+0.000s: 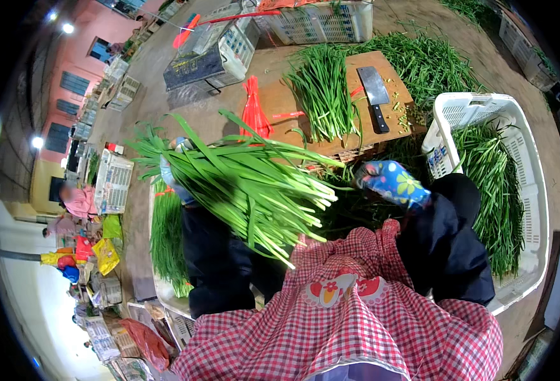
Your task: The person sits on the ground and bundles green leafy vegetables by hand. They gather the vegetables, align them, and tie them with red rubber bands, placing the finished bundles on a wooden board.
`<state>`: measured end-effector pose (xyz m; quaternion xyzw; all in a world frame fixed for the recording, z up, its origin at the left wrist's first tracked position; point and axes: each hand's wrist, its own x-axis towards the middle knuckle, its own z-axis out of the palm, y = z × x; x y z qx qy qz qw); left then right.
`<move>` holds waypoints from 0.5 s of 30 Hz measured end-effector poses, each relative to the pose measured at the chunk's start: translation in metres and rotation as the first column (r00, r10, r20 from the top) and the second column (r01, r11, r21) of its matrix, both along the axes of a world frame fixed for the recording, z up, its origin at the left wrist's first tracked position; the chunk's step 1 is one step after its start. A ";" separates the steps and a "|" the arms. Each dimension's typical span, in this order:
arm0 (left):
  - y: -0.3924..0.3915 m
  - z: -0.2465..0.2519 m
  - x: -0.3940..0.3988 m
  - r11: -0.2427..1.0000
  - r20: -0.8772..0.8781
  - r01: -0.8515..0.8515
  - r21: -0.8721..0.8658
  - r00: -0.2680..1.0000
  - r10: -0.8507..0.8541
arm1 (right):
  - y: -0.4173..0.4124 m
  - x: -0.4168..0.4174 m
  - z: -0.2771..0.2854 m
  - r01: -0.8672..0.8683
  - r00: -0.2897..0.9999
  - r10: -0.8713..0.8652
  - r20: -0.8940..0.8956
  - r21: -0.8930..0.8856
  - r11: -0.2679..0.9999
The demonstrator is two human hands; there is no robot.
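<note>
My left hand point(166, 171) grips a big loose bunch of garlic chives point(246, 185), its pale stem ends pointing right across my lap. Leaves cover most of that hand. Near the low board's front edge is my right hand point(363, 175), dark and blurred below a blue flowered sleeve cover; its fingers are hard to make out. On the wooden board point(280, 100) lies another pile of chives point(325, 95). A cleaver point(374, 95) with a black handle rests beside it, among small cut stem bits. Red plastic ties point(255, 112) lie on the board's left part.
To my right stands a white plastic crate point(539, 205) holding chives point(489, 190). Tied chives point(168, 238) sit in a container by my left leg. Loose chives point(423, 62) heap behind the board. A dark-topped crate point(213, 62) stands beyond; a person point(81, 202) is far left.
</note>
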<state>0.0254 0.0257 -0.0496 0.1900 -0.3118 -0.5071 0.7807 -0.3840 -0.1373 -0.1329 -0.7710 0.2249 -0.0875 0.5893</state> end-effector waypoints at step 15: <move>-0.018 0.005 -0.018 0.998 0.011 0.002 0.066 1.000 -0.003 | 0.043 0.055 0.077 0.076 0.996 -0.033 0.084 -0.581 0.810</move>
